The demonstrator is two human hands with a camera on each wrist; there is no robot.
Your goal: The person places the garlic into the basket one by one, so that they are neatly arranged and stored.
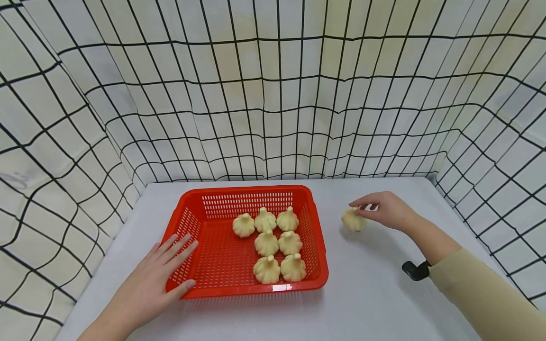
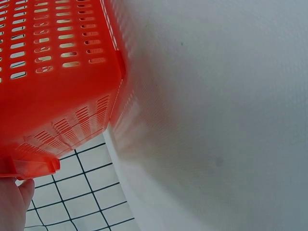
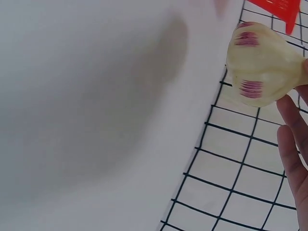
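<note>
My right hand (image 1: 386, 210) pinches a garlic bulb (image 1: 353, 220) by its stem, to the right of the red basket (image 1: 315, 255). In the right wrist view the bulb (image 3: 262, 65) shows purple streaks on its pale skin, and its shadow falls on the table apart from it. My left hand (image 1: 153, 277) rests with spread, straight fingers over the basket's left rim, the thumb at the front left corner. Inside the basket, several garlic bulbs (image 1: 267, 243) stand stem up in rows on the right side. The left wrist view shows the basket's slotted wall (image 2: 57, 96) from outside.
A white table (image 1: 362, 293) lies under everything. Black netting (image 1: 279, 78) over pale cloth surrounds it at the back and both sides. A black wrist camera (image 1: 415, 271) sticks out below my right sleeve (image 1: 473, 284).
</note>
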